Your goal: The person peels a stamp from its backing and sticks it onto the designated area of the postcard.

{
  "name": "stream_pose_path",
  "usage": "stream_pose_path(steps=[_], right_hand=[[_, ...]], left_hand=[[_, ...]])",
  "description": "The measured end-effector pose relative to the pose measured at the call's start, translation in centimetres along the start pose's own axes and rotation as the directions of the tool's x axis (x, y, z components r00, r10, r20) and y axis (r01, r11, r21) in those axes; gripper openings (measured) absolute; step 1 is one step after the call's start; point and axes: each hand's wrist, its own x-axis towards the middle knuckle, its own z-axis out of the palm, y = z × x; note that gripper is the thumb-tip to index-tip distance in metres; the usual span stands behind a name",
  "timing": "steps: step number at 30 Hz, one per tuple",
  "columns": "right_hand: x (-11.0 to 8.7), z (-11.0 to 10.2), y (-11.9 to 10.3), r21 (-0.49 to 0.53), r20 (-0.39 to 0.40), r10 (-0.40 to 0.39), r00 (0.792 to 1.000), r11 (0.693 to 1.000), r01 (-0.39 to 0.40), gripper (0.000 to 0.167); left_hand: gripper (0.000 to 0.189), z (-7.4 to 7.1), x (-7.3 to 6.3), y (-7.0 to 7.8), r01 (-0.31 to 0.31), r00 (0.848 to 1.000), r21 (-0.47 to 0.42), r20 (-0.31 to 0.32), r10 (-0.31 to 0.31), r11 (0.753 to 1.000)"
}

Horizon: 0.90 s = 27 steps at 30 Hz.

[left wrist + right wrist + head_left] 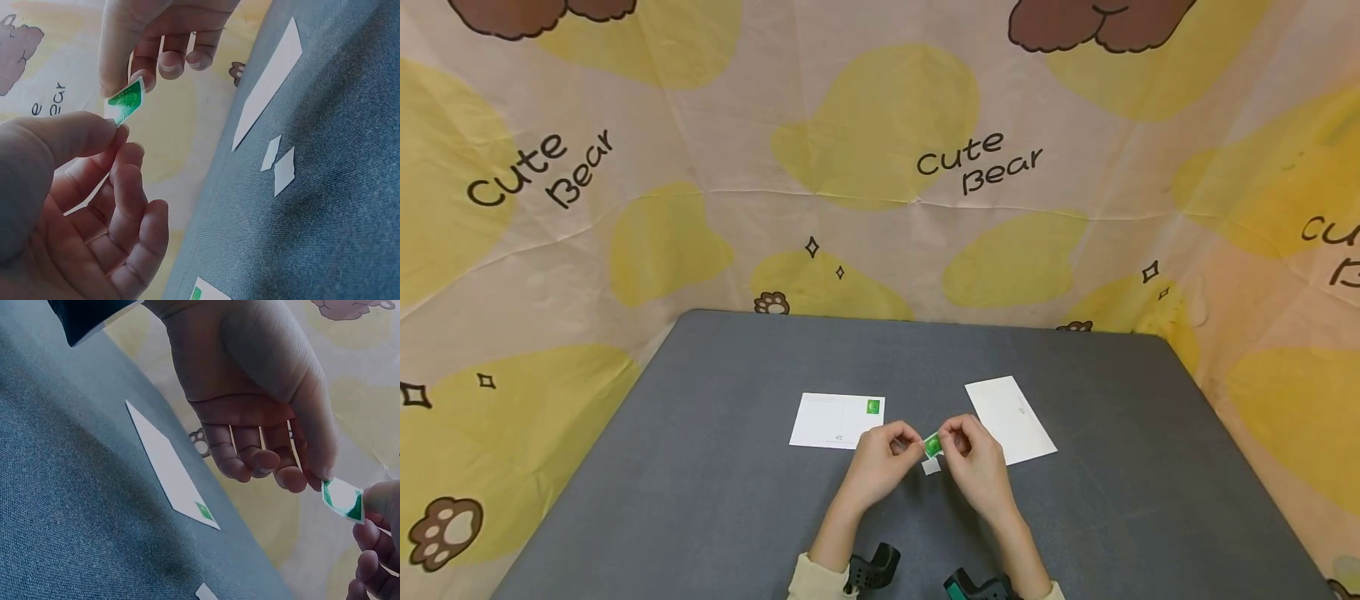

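Observation:
A small green postage stamp [933, 445] with white edges is stretched between both hands above the table. My left hand [883, 467] pinches one edge of it between thumb and forefinger, as the left wrist view shows close up. At the opposite edge my right hand [976, 462] pinches it the same way, its other fingers loosely curled. Beyond the left hand lies a white postcard [827, 419] with a green stamp [873, 407] in its upper right corner. Another white postcard [1011, 417] lies tilted beyond the right hand, partly covered by it in the head view.
Two small white paper pieces [284, 170] lie on the dark grey table [737, 500] below the hands. Black devices are strapped at both wrists. A printed cloth [865, 125] hangs behind the table and along its sides.

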Motion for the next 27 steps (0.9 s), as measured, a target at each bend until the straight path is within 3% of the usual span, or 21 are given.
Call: stream_pose_path(steps=[4,14,27], right_hand=[[-0.09,-0.03,0.20,-0.002,0.007,-0.006,1.000,1.000,0.006,0.005],[-0.18,0.08,0.47,-0.015,-0.009,-0.043,0.999,0.999,0.043,0.009],[-0.16,0.01,0.47,-0.014,-0.005,-0.022,1.000,1.000,0.022,0.012]], left_hand=[[0.007,0.01,0.05,0.04,-0.006,0.999,-0.001,-0.049,0.006,1.000],[0.005,0.12,0.28,0.01,-0.008,0.993,-0.026,-0.119,0.005,1.000],[0.007,0.25,0.14,-0.17,0.002,0.997,-0.022,-0.078,-0.004,1.000]])
